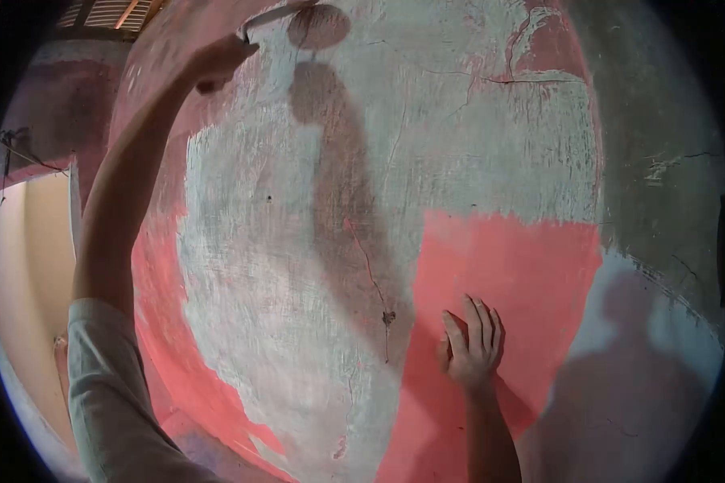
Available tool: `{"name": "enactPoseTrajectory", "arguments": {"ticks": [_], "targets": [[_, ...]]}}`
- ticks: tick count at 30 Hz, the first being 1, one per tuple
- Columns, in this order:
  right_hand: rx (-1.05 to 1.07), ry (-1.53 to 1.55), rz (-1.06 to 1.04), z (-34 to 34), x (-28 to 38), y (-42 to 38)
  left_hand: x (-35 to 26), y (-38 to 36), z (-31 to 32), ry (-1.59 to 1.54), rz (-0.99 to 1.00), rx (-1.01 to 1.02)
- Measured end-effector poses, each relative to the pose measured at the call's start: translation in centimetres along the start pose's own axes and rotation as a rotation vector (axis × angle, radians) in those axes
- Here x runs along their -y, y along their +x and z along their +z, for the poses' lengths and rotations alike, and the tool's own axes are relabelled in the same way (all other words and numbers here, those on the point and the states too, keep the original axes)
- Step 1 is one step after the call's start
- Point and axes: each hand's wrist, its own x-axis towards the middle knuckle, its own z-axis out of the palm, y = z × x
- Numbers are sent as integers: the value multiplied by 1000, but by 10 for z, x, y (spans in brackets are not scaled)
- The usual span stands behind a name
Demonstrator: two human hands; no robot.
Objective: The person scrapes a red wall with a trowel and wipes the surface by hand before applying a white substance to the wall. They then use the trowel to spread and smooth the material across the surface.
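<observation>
High at the upper left, my left hand is closed around a tool that looks like a scraper, with a thin blade-like part reaching right along the wall. Its exact shape is hard to make out, seen nearly edge-on. The wall before me has a large pale, scratched patch with pink paint around it. Lower right, my right hand is open, its fingers apart and palm toward the wall, over a bright pink painted area. Nothing shows in this hand.
Cracks run across the upper right of the wall, and a small dark hole sits near its middle. A grey-green wall section adjoins at right. At far left is a pale opening; roof slats show above.
</observation>
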Motion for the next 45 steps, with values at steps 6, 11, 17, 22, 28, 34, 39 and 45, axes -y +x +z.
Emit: {"name": "enactPoseTrajectory", "arguments": {"ticks": [6, 11, 17, 22, 28, 34, 39, 45], "targets": [[17, -36, -11, -1, 0, 1, -18, -18, -4, -60, -135, 60], [-4, -22, 2, 3, 0, -1, 46, 30, 11, 324, 609, -237], [34, -2, -22, -2, 3, 0, -28, -10, 2, -94, -129, 26], [36, 7, -11, -1, 2, -2, -16, -32, -13, -130, -242, 109], [29, -4, -15, -2, 4, 2, -35, -24, -12, -293, -278, 88], [18, -30, -2, -1, 1, -2, -10, 2, -11, -139, -108, 48], [25, -38, 4, -1, 3, -1, -54, -3, 2, -198, -221, -50], [23, 16, -13, -1, -5, -5, -34, -28, 10, -209, -230, -35]]}}
